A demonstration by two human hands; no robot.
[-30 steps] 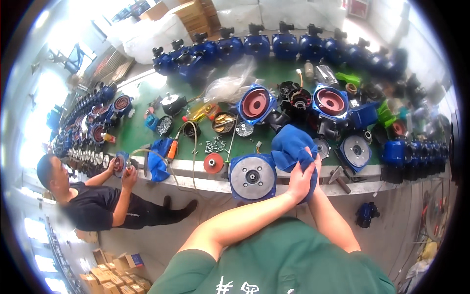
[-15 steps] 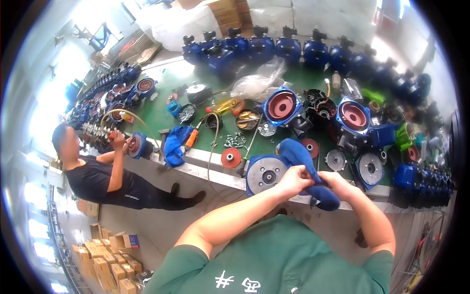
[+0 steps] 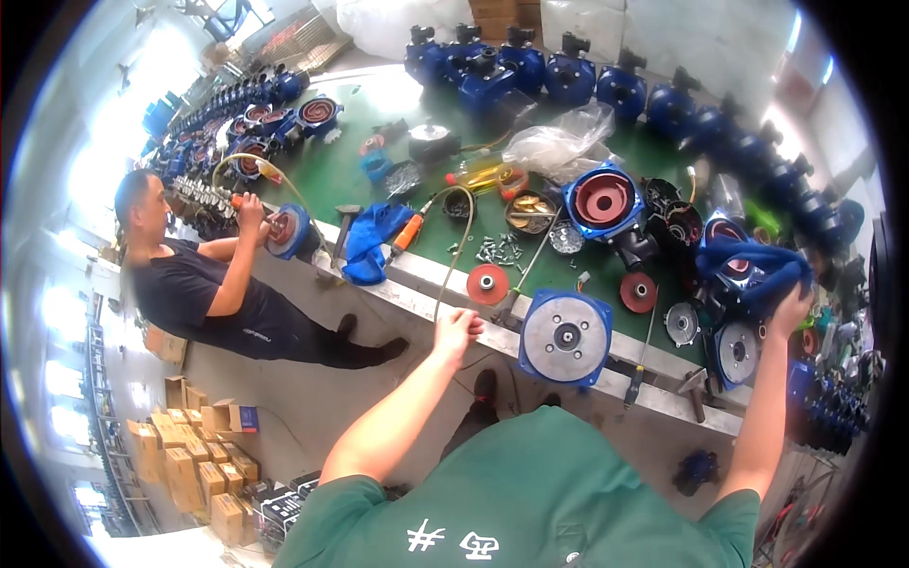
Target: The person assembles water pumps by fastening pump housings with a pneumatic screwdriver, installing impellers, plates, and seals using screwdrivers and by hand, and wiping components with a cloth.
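My right hand [image 3: 792, 310] grips a bunched blue cloth [image 3: 748, 268] at the right of the bench, over several motor parts it partly covers. My left hand [image 3: 458, 335] is off the bench's front edge, fingers curled in, with no held thing showing. Close to it runs a thin pale hose [image 3: 451, 270]. Between my hands, a blue square motor flange with a grey round face [image 3: 566, 338] sits at the bench edge. A red-brown impeller disc [image 3: 488, 284] lies behind my left hand, and another impeller disc [image 3: 638, 292] lies right of the flange.
A screwdriver [image 3: 634, 386] and a hammer [image 3: 694, 396] lie along the front edge. Loose bolts [image 3: 500, 250], a blue pump housing [image 3: 604, 201] and a clear plastic bag [image 3: 561, 144] are farther back. At left, a co-worker [image 3: 208, 289] handles a pump part. Cardboard boxes [image 3: 194, 464] stand on the floor.
The blue cloth has gone from in front of me to the far right in my right hand. My left hand has let go of it and moved left. The view has shifted.
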